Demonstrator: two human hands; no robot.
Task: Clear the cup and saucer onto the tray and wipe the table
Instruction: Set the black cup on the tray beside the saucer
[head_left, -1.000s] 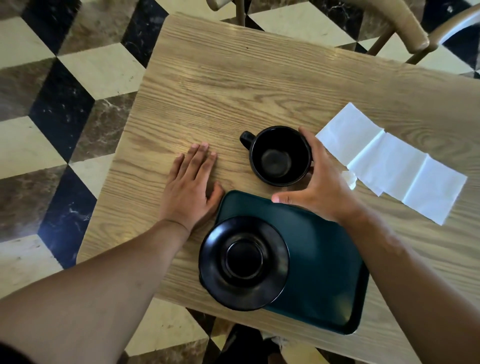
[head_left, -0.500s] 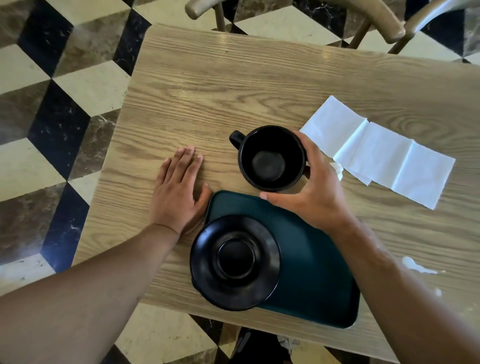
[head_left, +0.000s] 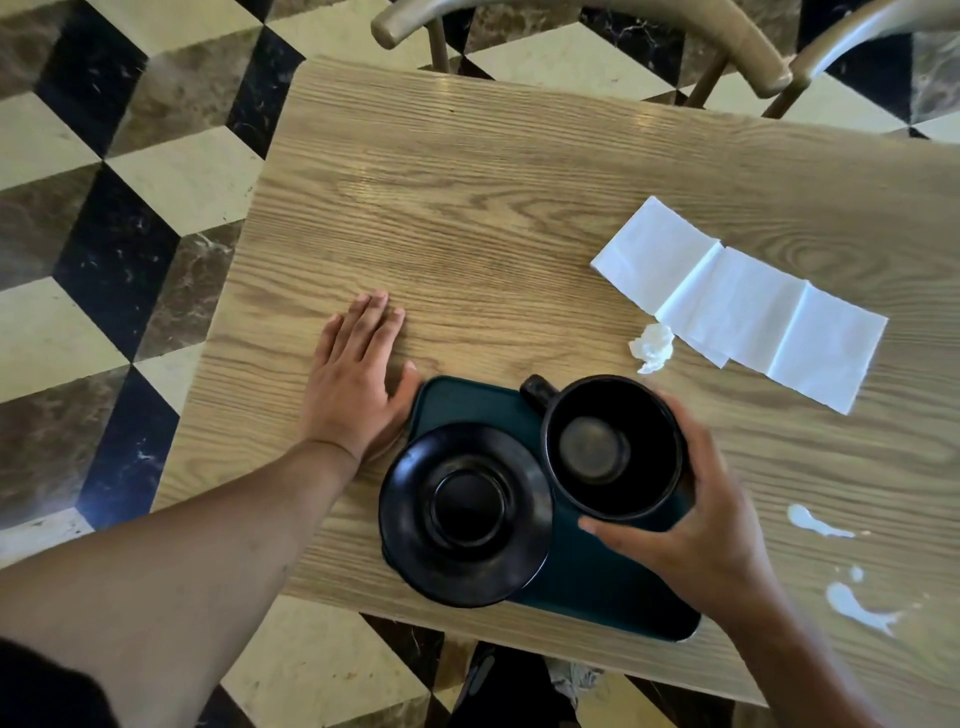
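Observation:
A black cup (head_left: 610, 449), empty, is over the dark green tray (head_left: 467, 402), with my right hand (head_left: 696, 525) gripping its right side; whether it rests on the tray I cannot tell. Its handle points to the upper left. A black saucer (head_left: 462, 514) lies on the tray's left end and overhangs it. My left hand (head_left: 356, 382) lies flat on the wooden table (head_left: 467, 208), its thumb against the tray's left edge. An unfolded white napkin (head_left: 737, 304) lies on the table to the right.
A small crumpled white scrap (head_left: 652, 347) sits beside the napkin. White spilled drops (head_left: 852, 605) mark the table at the right, near my right forearm. Two wooden chairs (head_left: 727, 47) stand beyond the far edge. A checkered floor surrounds the table.
My right hand has carried the cup from the bare table behind the tray to a place over the tray beside the saucer. My left hand has stayed flat by the tray.

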